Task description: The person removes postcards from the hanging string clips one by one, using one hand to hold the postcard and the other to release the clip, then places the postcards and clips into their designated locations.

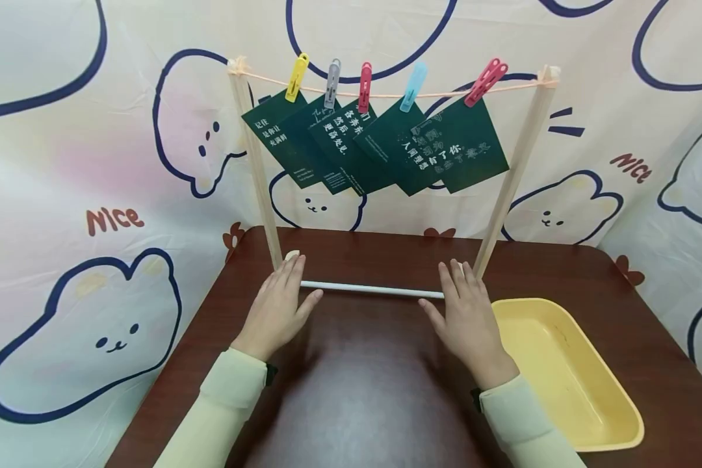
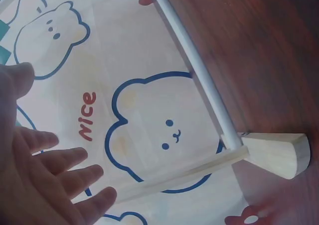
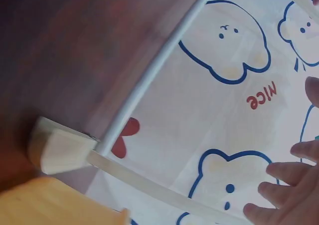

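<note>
The left grip (image 1: 276, 311) and right grip (image 1: 467, 318), fingers (image 2: 70, 159) stretched straight, are near the wooden stand (image 1: 518, 164), where clips (image 1: 365, 86) hold green cards (image 1: 367, 153) on a string (image 1: 442, 95)

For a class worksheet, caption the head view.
Left hand and right hand, both open, before five dark green cards clipped to a string.

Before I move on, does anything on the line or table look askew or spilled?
Yes, mildly: the five dark-green rectangular printed cards hang tilted instead of straight below the thin pale-orange cord, partly covering one another. I see no spill on the glossy brown table.
</note>
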A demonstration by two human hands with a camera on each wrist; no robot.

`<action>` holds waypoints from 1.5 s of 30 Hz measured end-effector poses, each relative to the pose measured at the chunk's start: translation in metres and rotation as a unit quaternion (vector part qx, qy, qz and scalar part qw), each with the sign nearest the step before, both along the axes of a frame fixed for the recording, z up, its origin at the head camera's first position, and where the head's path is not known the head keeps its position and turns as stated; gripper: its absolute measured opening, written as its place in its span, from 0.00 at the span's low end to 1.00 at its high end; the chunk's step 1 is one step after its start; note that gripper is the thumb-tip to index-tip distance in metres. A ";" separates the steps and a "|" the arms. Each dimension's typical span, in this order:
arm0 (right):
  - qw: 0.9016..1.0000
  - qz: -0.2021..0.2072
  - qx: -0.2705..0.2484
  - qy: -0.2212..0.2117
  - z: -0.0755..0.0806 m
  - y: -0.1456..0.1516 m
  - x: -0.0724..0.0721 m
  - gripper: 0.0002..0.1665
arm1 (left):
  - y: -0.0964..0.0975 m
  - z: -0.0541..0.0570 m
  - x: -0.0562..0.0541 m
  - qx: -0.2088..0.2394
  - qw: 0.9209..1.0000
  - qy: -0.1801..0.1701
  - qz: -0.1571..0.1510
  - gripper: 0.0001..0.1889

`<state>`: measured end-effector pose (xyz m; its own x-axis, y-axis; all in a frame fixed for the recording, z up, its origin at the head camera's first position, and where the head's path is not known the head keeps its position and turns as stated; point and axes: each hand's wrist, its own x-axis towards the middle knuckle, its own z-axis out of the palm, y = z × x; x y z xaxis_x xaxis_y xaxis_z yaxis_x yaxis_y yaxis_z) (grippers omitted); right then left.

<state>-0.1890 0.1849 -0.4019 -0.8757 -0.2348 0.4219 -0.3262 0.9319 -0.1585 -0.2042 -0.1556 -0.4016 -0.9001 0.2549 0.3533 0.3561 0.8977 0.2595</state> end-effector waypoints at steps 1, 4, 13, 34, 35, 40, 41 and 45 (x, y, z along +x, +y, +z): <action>1.000 0.006 -0.003 0.013 0.002 0.000 -0.001 0.47 | -0.001 0.001 -0.001 0.006 1.000 0.007 -0.001 0.41; 0.998 0.023 -0.013 0.062 0.012 0.000 -0.006 0.46 | -0.002 0.005 -0.003 0.023 0.999 0.027 -0.003 0.41; 0.982 0.069 -0.045 0.171 0.039 0.005 -0.020 0.43 | -0.007 0.023 -0.009 0.049 0.998 0.041 0.007 0.40; 0.951 0.156 -0.023 0.266 0.104 -0.014 -0.046 0.40 | -0.012 0.057 -0.033 0.112 0.993 0.024 0.016 0.40; 0.950 0.161 -0.021 0.268 0.108 -0.016 -0.048 0.39 | -0.013 0.058 -0.034 0.116 0.993 0.024 0.017 0.40; 0.946 0.176 -0.016 0.271 0.127 -0.024 -0.054 0.37 | -0.012 0.066 -0.040 0.145 0.989 0.030 0.009 0.39; 0.945 0.178 -0.015 0.273 0.131 -0.025 -0.055 0.37 | -0.012 0.067 -0.041 0.151 0.988 0.032 0.007 0.39; 0.946 0.183 -0.009 0.269 0.145 -0.031 -0.058 0.37 | -0.007 0.072 -0.048 0.178 0.983 0.044 -0.004 0.37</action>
